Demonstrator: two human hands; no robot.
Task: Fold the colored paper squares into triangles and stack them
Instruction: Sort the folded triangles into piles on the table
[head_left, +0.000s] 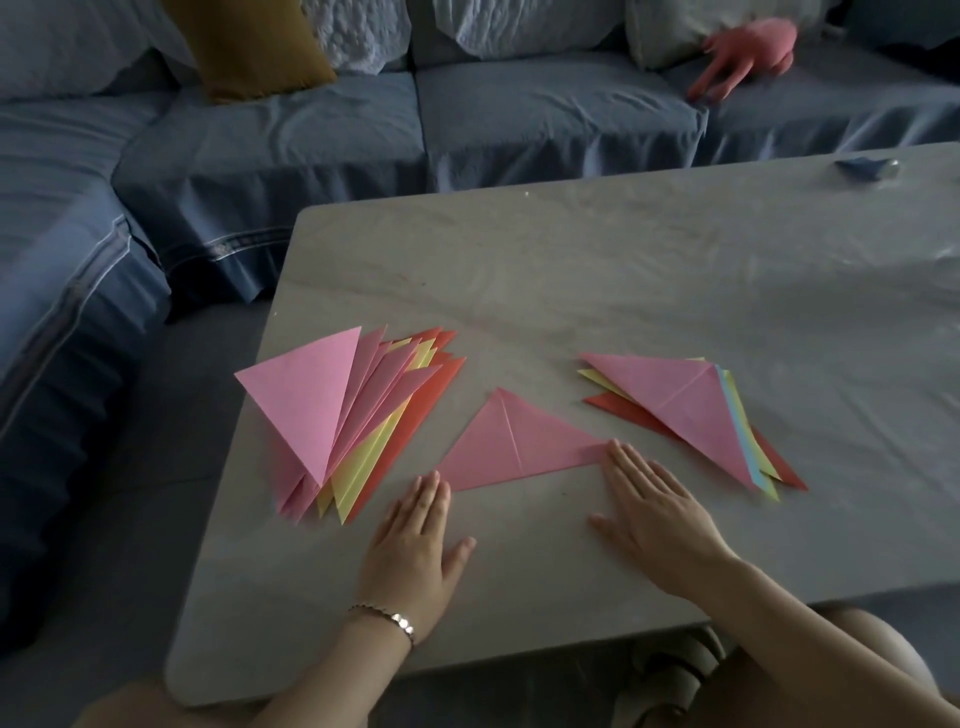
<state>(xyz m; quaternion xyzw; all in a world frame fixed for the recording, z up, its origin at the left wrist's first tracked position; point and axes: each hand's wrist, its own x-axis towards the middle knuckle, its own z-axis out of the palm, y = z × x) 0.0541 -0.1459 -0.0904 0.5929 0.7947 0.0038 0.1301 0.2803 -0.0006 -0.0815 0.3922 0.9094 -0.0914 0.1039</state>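
Blue sofa cushions wrap the far and left sides of our grey table. At its near left lies a fanned stack of folded triangles. Our left hand rests flat, fingers straight, tips at the left corner of the pink triangle near centre. Our right hand, equally flat, presses its right corner. Such paper should be light, limp and slippery (easily creased), so we'd pinch a corner. A second pile lies just right, close enough to nudge.
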